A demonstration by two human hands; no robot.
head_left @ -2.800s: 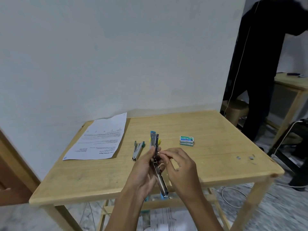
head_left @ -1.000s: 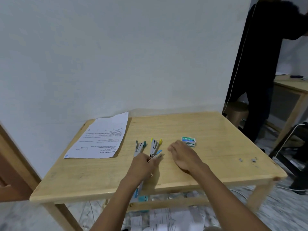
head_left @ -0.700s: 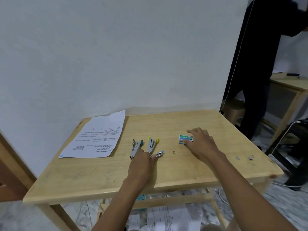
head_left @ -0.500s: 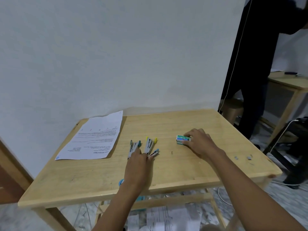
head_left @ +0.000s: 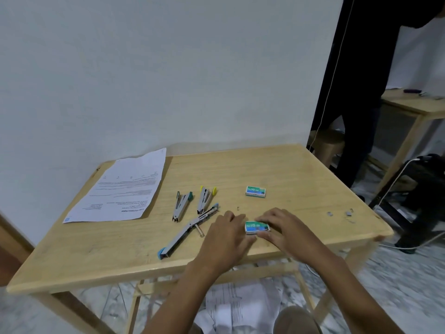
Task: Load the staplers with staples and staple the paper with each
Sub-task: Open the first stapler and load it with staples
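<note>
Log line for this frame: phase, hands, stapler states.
phase: opening staple box | left hand: on box end | right hand: gripping box | blue stapler: open, on table | paper: untouched

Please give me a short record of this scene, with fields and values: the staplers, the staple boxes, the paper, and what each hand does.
surface: wooden table
opened stapler: blue stapler, swung open flat, near front edge
other staplers: teal stapler and yellow stapler, lying side by side
near staple box: on the table, between both hands
far staple box: untouched, further back
paper: printed sheet, back left corner
left hand: touches the near box's left end
right hand: fingers around the near box
loose staples: right side
</note>
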